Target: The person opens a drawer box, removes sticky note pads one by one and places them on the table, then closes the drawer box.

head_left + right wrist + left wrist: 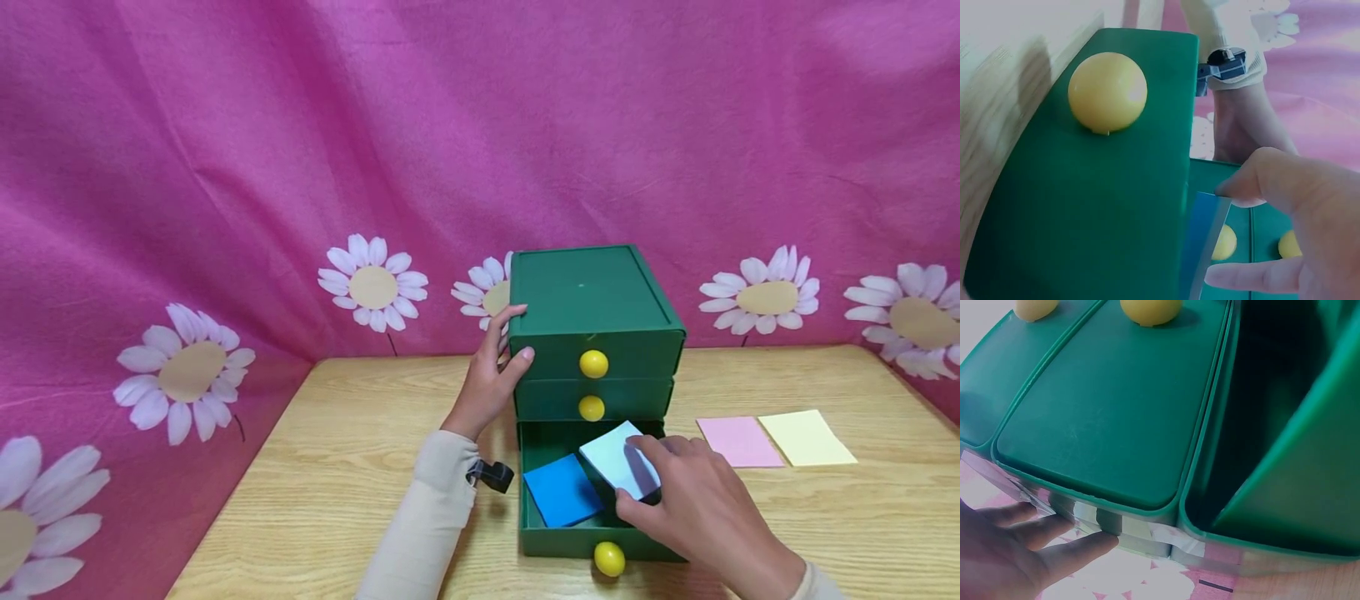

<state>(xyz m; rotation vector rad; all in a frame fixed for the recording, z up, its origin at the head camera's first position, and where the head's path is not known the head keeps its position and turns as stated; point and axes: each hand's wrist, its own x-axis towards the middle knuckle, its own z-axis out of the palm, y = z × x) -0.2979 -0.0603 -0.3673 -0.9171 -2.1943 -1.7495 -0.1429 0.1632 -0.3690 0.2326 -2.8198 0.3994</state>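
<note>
A green drawer unit (585, 292) with yellow knobs stands on the table, its bottom drawer (555, 543) pulled out. My left hand (483, 383) rests on the unit's left side, thumb near the front edge; extended fingers (1079, 553) touch that side in the left wrist view. Over the drawer, my right hand (697, 492) pinches a pale blue sticky-note pad (611, 458) between thumb and fingers, and the pad is tilted. A darker blue pad (562, 492) lies inside the drawer to its left. From the right wrist, the drawer front and its yellow knob (1107, 92) fill much of the view.
On the wooden table (337, 467), a pink note pad (740, 442) and a pale yellow one (807, 437) lie side by side right of the unit. A pink cloth (450, 125) with daisies hangs behind. The upper two drawers are closed.
</note>
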